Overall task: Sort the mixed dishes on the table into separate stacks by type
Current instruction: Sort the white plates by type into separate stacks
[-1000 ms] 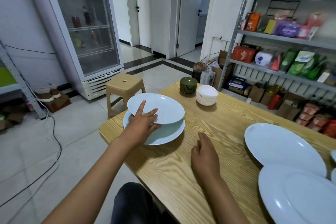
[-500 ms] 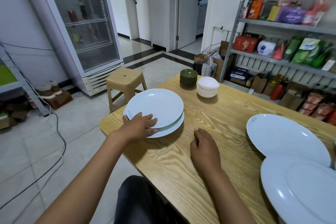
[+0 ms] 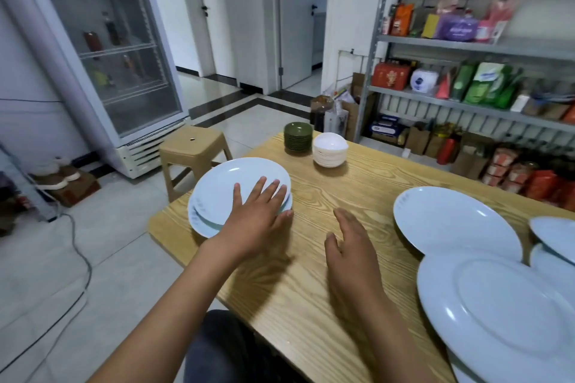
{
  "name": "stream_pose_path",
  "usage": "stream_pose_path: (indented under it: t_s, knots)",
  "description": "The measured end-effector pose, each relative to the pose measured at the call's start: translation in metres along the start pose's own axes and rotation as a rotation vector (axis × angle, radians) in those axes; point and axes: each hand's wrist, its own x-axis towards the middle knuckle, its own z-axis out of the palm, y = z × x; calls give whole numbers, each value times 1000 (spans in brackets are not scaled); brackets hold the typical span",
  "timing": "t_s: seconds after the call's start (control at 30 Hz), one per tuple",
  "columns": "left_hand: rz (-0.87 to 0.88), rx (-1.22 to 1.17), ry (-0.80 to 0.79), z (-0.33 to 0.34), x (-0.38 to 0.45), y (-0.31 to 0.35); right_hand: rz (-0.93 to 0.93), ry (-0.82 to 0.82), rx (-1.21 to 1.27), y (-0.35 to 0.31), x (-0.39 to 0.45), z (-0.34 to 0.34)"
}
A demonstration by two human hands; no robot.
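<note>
Left hand (image 3: 258, 218) flat on pale-blue plate stack (image 3: 224, 193).

A glass-door fridge (image 3: 102, 50) stands at ten o'clock, a tan plastic stool (image 3: 194, 149) just before it. At two o'clock a metal shelf rack (image 3: 479, 47) holds packets, a red box (image 3: 391, 75) and green bags (image 3: 485, 82). A black cable (image 3: 79, 258) trails over the tiled floor at eight o'clock.

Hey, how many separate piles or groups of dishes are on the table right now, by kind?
Green bowl stack: 1
White bowl stack: 1
Deep plate stack under the left hand: 1
Large flat plates, near right and behind it: 2
Plates cut off at the right edge: count unclear
Total: 5 clear groups
</note>
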Motion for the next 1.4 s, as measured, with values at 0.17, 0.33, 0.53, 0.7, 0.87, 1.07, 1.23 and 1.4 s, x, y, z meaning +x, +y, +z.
stream_pose_path:
  t_s: [0.17, 0.33, 0.53, 0.7, 0.87, 1.07, 1.23, 1.4]
  knots:
    - [259, -66, 74, 6, -5, 68, 156, 122, 169, 7, -29, -51]
    - [464, -180, 65, 20, -16, 134, 309, 360, 256, 29, -77, -104]
    - [601, -384, 101, 45, -25, 184, 564, 623, 324, 57, -119, -185]
    - [590, -503, 88, 64, -33, 205, 777, 624, 360, 96, -137, -226]
    - [520, -608, 37, 73, -40, 221, 865, 494, 469, 124, -136, -234]
    - [514, -662, 36, 69, -40, 228, 890, 542, 634, 136, -136, -245]
    - [471, -785, 30, 69, -38, 229, 880, 380, 835, 144, -130, -258]
    - [406, -850, 38, 75, -38, 221, 761, 214, 835, 137, -123, -262]
